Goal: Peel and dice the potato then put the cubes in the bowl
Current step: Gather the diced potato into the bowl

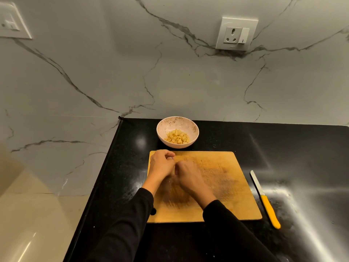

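Both hands sit curled over the near-left part of the cutting board (217,186), fingers drawn in, left hand (162,164) just beside right hand (188,176) and perhaps touching it. Whether either hand pinches a last bit of potato I cannot tell: the fingertips hide whatever lies between them, and no piece shows plainly.

Beyond the board's far edge, just past the left hand, stands the bowl (192,127) with a small heap of potato cubes (177,137) in its bottom — the diced potato appears to be nearly all there. No cubes are visible on the bare wood of the board. To the right of the board, apart from it on the dark counter (302,157), lies the knife (265,200), yellow handle toward the person, blade pointing away.

As for handling, cut potato is likely light, firm and wet with starch, so stray cubes would tend to slip or stick to the skin. Gathering them with cupped fingers from both sides should serve better than a tip pinch. The bowl looks ceramic — best taken by its rim or cradled under its base, and set down gently on the hard counter.
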